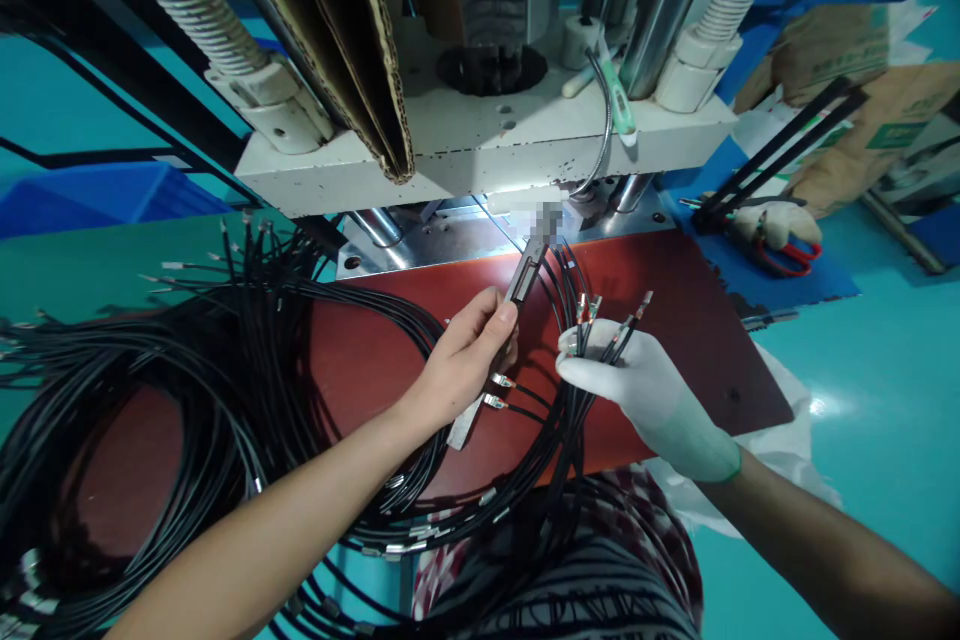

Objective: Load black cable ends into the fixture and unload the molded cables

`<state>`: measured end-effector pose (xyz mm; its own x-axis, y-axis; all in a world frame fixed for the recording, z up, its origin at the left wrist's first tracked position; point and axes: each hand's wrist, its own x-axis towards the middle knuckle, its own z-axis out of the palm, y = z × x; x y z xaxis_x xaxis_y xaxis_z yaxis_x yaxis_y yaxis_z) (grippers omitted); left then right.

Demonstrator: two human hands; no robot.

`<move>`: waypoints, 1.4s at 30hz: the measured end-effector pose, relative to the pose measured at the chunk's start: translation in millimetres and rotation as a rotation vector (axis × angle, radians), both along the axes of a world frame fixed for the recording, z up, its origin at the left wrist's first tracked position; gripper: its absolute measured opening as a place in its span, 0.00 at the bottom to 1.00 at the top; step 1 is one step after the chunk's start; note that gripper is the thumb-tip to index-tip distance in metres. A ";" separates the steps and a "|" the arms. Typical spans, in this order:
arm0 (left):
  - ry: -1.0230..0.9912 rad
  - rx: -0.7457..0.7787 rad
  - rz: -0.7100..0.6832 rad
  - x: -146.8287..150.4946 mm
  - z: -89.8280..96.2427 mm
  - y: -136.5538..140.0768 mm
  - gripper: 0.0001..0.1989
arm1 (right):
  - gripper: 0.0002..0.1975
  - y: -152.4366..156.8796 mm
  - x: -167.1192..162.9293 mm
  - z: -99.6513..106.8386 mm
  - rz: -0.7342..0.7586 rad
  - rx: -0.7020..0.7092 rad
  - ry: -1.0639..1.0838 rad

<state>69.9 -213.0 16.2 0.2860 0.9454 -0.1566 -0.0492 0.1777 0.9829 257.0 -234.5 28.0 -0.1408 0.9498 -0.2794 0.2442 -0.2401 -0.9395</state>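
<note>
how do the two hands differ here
The left hand is bare; the right hand wears a white glove. The left grips a flat metal tool; the right pinches a few black cable ends. Both are held over the red board.

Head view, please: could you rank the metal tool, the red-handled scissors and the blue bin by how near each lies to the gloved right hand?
From the right hand:
1. Metal tool, just to its left, in the left hand's grip.
2. Red-handled scissors, up and to the right on the blue mat.
3. Blue bin, far left.
</note>
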 end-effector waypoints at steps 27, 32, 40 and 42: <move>-0.112 -0.143 -0.044 -0.6 6.0 -2.1 0.20 | 0.18 11.7 -20.8 8.4 0.480 0.100 0.034; -0.117 -0.191 -0.030 -0.1 5.4 -2.6 0.19 | 0.16 13.9 -22.0 4.8 0.482 0.049 0.080; 0.050 -0.043 -0.013 1.5 3.5 -4.2 0.17 | 0.16 13.5 -25.0 6.0 0.463 0.057 0.044; 0.233 0.165 0.026 1.9 2.2 -5.8 0.16 | 0.16 13.3 -26.6 3.9 0.455 0.135 -0.005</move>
<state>71.8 -218.8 18.4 0.2360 0.9700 -0.0585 0.1791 0.0158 0.9837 230.5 -221.2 31.8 -0.5500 0.8199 -0.1590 0.3004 0.0166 -0.9537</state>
